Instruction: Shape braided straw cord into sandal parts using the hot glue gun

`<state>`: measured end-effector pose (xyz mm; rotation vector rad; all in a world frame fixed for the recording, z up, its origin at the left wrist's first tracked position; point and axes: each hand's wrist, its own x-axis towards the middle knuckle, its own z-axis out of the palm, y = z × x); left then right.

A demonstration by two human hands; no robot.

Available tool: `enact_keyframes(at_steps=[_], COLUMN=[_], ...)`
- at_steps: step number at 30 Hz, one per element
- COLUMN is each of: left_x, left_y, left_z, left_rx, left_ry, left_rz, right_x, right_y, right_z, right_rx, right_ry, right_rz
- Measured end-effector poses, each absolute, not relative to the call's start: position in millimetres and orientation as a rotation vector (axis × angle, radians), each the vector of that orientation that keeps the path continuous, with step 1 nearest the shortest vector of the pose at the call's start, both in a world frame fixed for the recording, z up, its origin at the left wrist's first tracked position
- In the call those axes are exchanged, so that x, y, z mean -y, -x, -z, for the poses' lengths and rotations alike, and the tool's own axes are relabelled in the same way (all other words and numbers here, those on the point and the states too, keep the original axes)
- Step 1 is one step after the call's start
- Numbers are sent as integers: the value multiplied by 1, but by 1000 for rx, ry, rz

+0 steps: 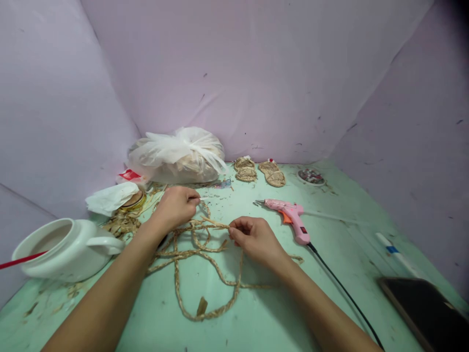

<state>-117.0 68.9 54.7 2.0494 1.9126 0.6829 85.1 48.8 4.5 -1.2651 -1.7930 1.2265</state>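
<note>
A long braided straw cord (205, 318) lies in loose loops over the green table. My right hand (254, 239) is closed, pinching the cord between thumb and fingertips. Just to the left, my left hand (178, 208) is closed above the loops. A thin whitish tip sticks out from its fingers; the rest is hidden in the grip, so I cannot tell what it is. Right of my hands lies a pink glue gun (289, 215) with an orange trigger, its nozzle pointing left.
Two small woven straw pieces (245, 168) lie at the back, left of a small dish (310, 177). A white plastic bag (179, 156) stands by the wall. At left are a white pot (73, 254) and straw scraps (122, 222). A dark phone-like slab (425, 313) lies front right.
</note>
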Motion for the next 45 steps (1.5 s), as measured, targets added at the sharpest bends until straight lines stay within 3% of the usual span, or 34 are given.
enact_keyframes(at_steps=[7,22,32,45], left_x=[-66,-62,-65,-66], left_y=[112,107,107,108], left_z=[-63,-67,-61,-59], left_rx=[-1881,-1501,-1763,-1763], left_ry=[-1998,-1622,-1887,-1904], left_rz=[-636,-884,-737,-714], right_x=[-49,-47,-47,-47], right_y=[-86,-86,-85,-85], right_z=[-5,-10,-8,-9], right_rx=[1811,1839,1866,1878], right_ry=[1250,1251,1241,1244], right_rz=[-1213,-1140,-1129,-1126])
